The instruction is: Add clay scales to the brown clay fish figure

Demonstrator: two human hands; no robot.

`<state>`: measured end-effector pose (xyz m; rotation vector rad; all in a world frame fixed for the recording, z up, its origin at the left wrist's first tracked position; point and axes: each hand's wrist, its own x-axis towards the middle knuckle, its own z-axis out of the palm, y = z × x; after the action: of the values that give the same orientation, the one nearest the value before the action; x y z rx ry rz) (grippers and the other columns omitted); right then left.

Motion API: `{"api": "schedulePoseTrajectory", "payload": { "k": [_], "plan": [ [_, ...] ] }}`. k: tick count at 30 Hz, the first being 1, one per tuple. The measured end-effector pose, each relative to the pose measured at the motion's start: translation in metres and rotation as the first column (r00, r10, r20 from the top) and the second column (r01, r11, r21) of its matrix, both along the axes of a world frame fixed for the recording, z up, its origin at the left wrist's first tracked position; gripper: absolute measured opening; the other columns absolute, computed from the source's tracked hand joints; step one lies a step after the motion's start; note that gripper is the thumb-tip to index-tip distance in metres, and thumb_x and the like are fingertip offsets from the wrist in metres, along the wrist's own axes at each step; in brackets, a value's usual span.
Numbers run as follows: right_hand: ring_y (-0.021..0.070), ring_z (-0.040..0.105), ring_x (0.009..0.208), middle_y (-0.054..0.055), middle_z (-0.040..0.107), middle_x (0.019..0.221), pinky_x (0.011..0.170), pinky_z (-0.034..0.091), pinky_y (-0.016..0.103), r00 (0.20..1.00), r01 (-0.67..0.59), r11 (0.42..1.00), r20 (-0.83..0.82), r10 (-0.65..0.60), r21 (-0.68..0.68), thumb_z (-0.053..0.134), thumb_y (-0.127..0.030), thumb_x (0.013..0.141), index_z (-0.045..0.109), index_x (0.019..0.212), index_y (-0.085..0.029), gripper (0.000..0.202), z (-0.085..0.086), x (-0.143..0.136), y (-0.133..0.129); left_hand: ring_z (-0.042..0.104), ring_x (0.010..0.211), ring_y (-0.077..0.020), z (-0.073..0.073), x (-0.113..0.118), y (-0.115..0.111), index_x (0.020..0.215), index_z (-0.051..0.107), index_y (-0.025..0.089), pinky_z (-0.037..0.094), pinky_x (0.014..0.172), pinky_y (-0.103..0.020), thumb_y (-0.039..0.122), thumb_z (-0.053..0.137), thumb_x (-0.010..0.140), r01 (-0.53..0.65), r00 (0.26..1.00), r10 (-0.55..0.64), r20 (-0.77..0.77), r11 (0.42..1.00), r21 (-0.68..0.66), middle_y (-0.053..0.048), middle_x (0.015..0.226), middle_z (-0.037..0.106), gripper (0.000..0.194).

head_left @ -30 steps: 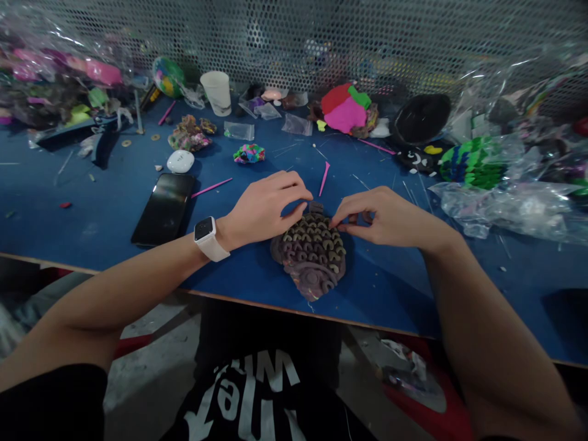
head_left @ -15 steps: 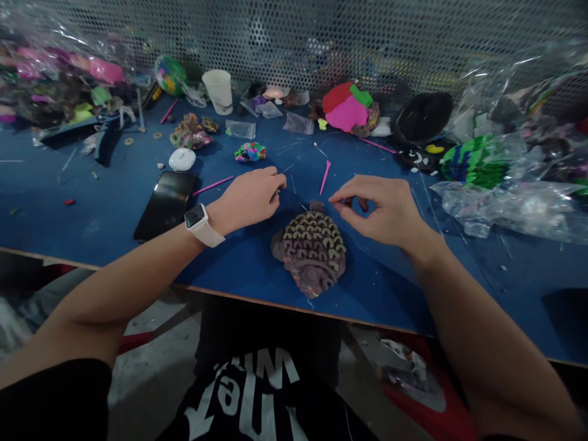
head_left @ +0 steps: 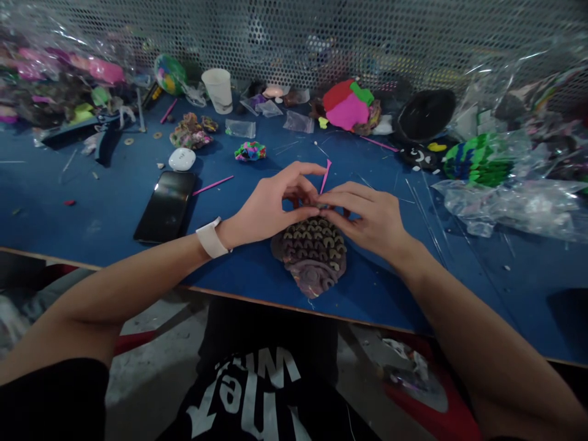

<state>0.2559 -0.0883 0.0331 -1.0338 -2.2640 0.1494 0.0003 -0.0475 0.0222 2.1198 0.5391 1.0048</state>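
A brown-grey clay fish with rows of curved scales lies on the blue table near its front edge. Over its top end, my left hand and my right hand meet at the fingertips. Both are closed in a pinch; whatever is between the fingers is too small and hidden to name. The fish's narrow top part is covered by the fingers. Just behind them lies a pink tool, its wide end pointing away.
Left of my hands are a black phone, a white case and a pink stick. Farther back stand a paper cup and coloured clay. Plastic wrap lies at the right.
My left hand has moved right and my right hand slightly left, so their fingertips now meet over the fish's top end. The fish has stayed in place.
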Motion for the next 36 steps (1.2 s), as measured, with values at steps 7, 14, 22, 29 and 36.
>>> {"api": "schedulePoseTrajectory", "payload": {
  "k": [7,14,22,29,36],
  "plan": [
    [0.0181,0.082,0.085,0.002,0.087,0.103,0.068,0.062,0.029,1.0,-0.003,0.963,-0.025,0.01,0.269,0.079,-0.033,0.109,0.086,0.114,-0.033,0.009,-0.0067,0.0017,0.0019,0.085,0.103,-0.0188,0.0008,0.0001,0.006,0.143,0.066,0.021,0.068,0.089,-0.027,0.05,0.086,0.103,0.132,0.989,-0.113,0.093,0.963,-0.234,-0.008,0.115,0.084,0.054],
    [0.0159,0.08,0.079,0.0,0.087,0.098,0.064,0.059,0.028,1.0,0.022,0.962,-0.017,-0.018,0.272,0.078,-0.038,0.11,0.087,0.108,-0.034,0.01,-0.0055,0.0014,-0.0003,0.085,0.101,-0.0201,0.0029,0.0,0.0049,0.143,0.067,0.021,0.067,0.085,-0.029,0.058,0.088,0.099,0.116,0.993,-0.103,0.058,0.947,-0.301,-0.009,0.114,0.085,0.061],
    [0.0179,0.083,0.085,0.0,0.088,0.101,0.068,0.064,0.03,0.998,0.031,0.961,-0.057,-0.016,0.276,0.081,-0.031,0.107,0.086,0.111,-0.036,0.008,-0.0037,-0.0022,-0.0027,0.084,0.099,-0.019,0.0046,-0.0007,0.0067,0.138,0.069,0.021,0.067,0.083,-0.029,0.06,0.088,0.099,0.122,0.991,-0.103,0.081,0.947,-0.296,-0.009,0.112,0.084,0.059],
    [0.0166,0.083,0.079,-0.002,0.089,0.098,0.066,0.063,0.029,0.996,0.012,0.94,-0.089,0.02,0.342,0.083,-0.028,0.106,0.087,0.107,-0.035,0.008,-0.0076,-0.0023,-0.0016,0.083,0.103,-0.0182,0.0022,0.0,0.0069,0.134,0.07,0.019,0.067,0.091,-0.029,0.057,0.087,0.101,0.184,0.981,-0.153,0.121,0.93,-0.317,-0.01,0.113,0.084,0.053],
    [0.0175,0.078,0.076,-0.001,0.085,0.095,0.065,0.061,0.032,0.979,0.079,0.965,-0.201,-0.028,0.249,0.08,-0.028,0.106,0.083,0.101,-0.033,0.007,-0.0007,-0.0061,-0.0027,0.081,0.098,-0.0174,0.0089,-0.0016,0.0085,0.131,0.072,0.022,0.066,0.084,-0.03,0.057,0.077,0.108,0.12,0.991,-0.111,0.073,0.982,-0.144,-0.008,0.111,0.082,0.042]
  ]
}}
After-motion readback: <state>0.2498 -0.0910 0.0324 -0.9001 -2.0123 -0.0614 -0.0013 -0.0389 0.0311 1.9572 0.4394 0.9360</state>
